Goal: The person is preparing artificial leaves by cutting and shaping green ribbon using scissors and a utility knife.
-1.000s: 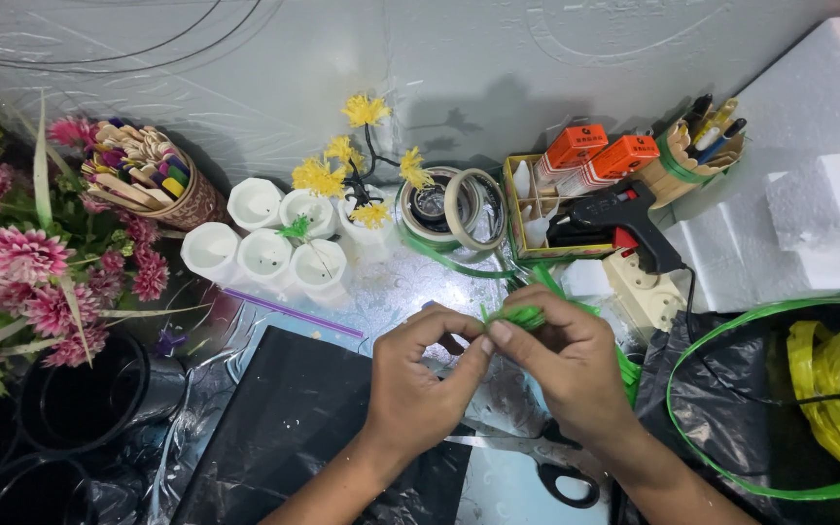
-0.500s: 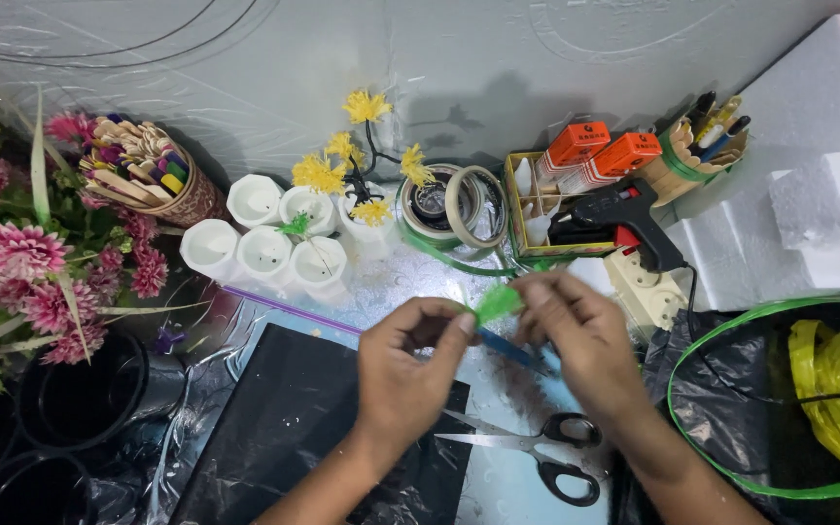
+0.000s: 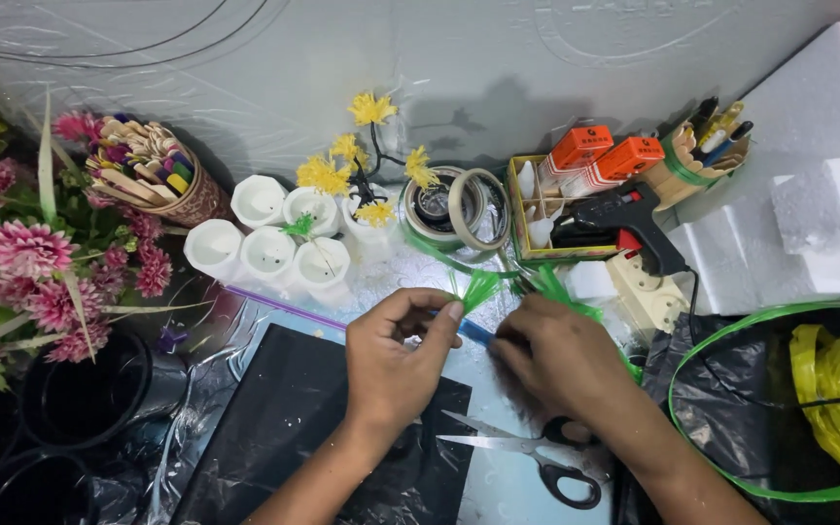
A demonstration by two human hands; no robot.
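Green fringed plastic strip (image 3: 481, 288) on a blue stick (image 3: 473, 332) is pinched by the left hand (image 3: 402, 360), just below the white cups (image 3: 269, 238). Its other end is gripped, fingers closed, by the right hand (image 3: 556, 358), above the scissors (image 3: 527, 457).

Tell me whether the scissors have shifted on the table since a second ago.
No. The scissors lie in the same spot below the right hand, open blades pointing left toward the black sheet, as before.
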